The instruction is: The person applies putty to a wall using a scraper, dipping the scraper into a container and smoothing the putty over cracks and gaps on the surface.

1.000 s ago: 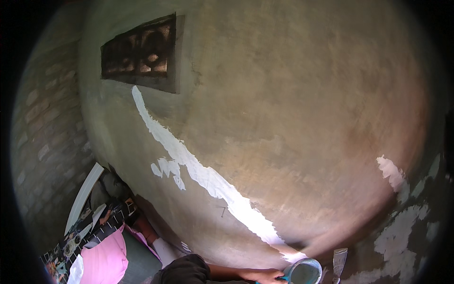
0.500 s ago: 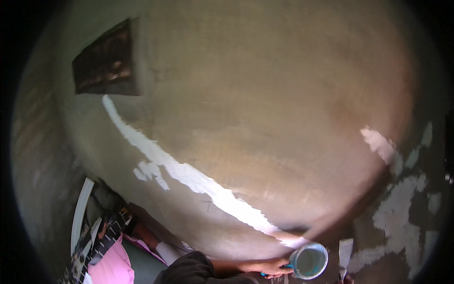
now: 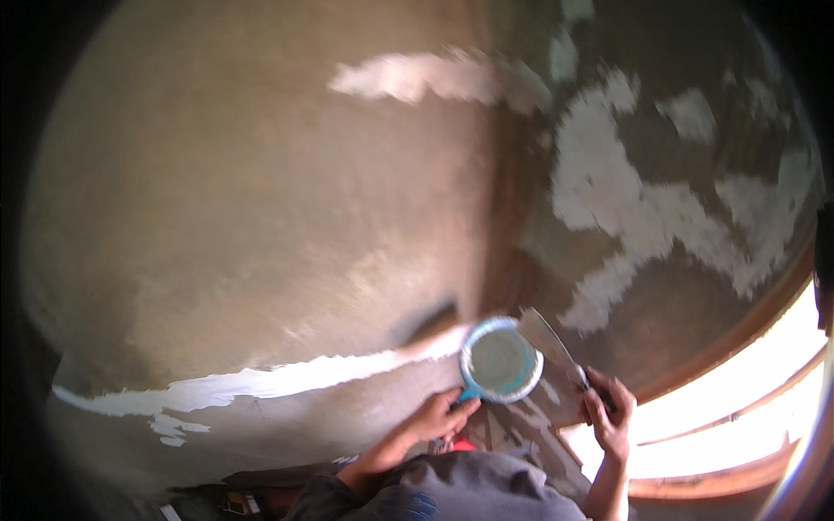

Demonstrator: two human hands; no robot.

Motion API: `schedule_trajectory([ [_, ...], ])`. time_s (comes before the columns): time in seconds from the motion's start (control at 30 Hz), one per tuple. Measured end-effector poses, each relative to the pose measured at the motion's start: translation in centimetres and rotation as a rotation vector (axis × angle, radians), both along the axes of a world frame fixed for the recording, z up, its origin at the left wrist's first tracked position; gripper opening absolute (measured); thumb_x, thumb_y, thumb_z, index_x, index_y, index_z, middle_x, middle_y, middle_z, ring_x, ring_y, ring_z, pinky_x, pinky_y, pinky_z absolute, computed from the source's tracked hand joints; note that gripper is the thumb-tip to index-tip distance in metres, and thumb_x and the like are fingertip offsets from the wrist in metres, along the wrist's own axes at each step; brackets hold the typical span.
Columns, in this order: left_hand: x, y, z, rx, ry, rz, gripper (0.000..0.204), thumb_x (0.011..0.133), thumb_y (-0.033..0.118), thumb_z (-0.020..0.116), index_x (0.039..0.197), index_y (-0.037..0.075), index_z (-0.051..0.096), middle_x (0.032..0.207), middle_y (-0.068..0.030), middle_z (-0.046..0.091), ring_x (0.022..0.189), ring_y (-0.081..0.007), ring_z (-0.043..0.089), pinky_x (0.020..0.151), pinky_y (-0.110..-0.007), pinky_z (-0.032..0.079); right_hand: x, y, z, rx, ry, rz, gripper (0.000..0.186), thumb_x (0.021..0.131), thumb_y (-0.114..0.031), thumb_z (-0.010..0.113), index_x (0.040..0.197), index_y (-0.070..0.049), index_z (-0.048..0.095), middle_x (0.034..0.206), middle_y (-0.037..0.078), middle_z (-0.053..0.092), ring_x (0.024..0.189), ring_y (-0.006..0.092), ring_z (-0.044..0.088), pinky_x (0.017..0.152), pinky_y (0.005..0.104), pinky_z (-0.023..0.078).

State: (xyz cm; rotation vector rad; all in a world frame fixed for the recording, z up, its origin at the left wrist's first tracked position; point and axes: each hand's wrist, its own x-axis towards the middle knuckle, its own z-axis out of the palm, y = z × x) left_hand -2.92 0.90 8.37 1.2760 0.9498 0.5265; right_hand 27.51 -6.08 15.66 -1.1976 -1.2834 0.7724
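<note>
The left hand (image 3: 439,417) curls its fingers around a pot (image 3: 466,366), presumably steadying it. The right hand (image 3: 611,408) pinches a scraper (image 3: 551,339).

The round, blue, handled cup (image 3: 470,369) looked like plastic, roughly crusted with white. The flat grey scraper blade (image 3: 547,335) looked like dull metal. The broad tan wall (image 3: 261,200) was matt, its long white smear (image 3: 261,383) ragged-edged. The grey shirt (image 3: 486,479) was matt cloth; the brown window frame (image 3: 712,484) looked like wood.

Scraper (image 3: 551,337) partly hidden within the right hand (image 3: 612,406), cup handle (image 3: 470,394) partly covered by the left hand (image 3: 438,418), red thing (image 3: 465,445) too obscured to identify.
</note>
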Motion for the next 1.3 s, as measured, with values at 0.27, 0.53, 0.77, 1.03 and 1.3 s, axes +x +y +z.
schedule_trajectory([
  [0.27, 0.2, 0.9, 1.0, 0.219, 0.158, -0.081, 0.03, 0.104, 0.029, 0.059, 0.09, 0.004, 0.054, 0.058, -0.0015, 0.056, 0.043, -0.0068, 0.05, 0.041, -0.025, 0.039, -0.6, -0.3, 2.3, -0.047, -0.408, -0.07, 0.017, 0.088, -0.004, 0.071, 0.104, 0.001, 0.07, 0.093, 0.017, 0.072, 0.083, 0.0286, 0.074, 0.072, 0.0348, 0.057],
  [0.53, 0.4, 1.1, 0.4, 0.231, 0.171, -0.073, 0.033, 0.101, 0.028, 0.065, 0.082, 0.004, 0.051, 0.055, -0.0026, 0.058, 0.041, -0.0085, 0.052, 0.04, -0.028, 0.04, -4.3, 2.4, 2.2, -0.133, -0.615, 0.014, 0.021, 0.087, -0.013, 0.07, 0.104, 0.0, 0.072, 0.097, 0.021, 0.071, 0.085, 0.0385, 0.07, 0.075, 0.043, 0.056],
  [0.77, 0.1, 1.4, -0.2, 0.239, 0.167, -0.086, 0.034, 0.1, 0.028, 0.066, 0.081, 0.003, 0.052, 0.056, -0.0049, 0.06, 0.042, -0.0102, 0.055, 0.041, -0.029, 0.042, -4.5, 4.1, 2.1, -0.252, -0.475, 0.11, 0.022, 0.088, -0.014, 0.07, 0.104, 0.002, 0.072, 0.092, 0.022, 0.072, 0.085, 0.0372, 0.072, 0.075, 0.0407, 0.056],
  [1.03, 0.3, 1.9, -0.4, 0.271, 0.176, -0.095, 0.028, 0.103, 0.024, 0.061, 0.087, 0.003, 0.054, 0.057, -0.0017, 0.057, 0.042, -0.0073, 0.051, 0.04, -0.026, 0.039, -1.7, 4.8, 0.4, -0.368, -0.268, 0.136, 0.023, 0.091, -0.014, 0.07, 0.106, 0.003, 0.071, 0.089, 0.017, 0.074, 0.083, 0.0223, 0.073, 0.075, 0.0349, 0.056],
  [1.3, 0.4, 2.6, -0.7, 0.306, 0.166, -0.101, 0.028, 0.103, 0.024, 0.062, 0.086, 0.003, 0.054, 0.057, -0.0018, 0.057, 0.042, -0.0075, 0.051, 0.04, -0.026, 0.039, -2.5, 4.8, -0.7, -0.36, -0.289, 0.017, 0.024, 0.092, -0.013, 0.069, 0.108, 0.005, 0.07, 0.091, 0.018, 0.074, 0.083, 0.0219, 0.072, 0.076, 0.034, 0.055],
])
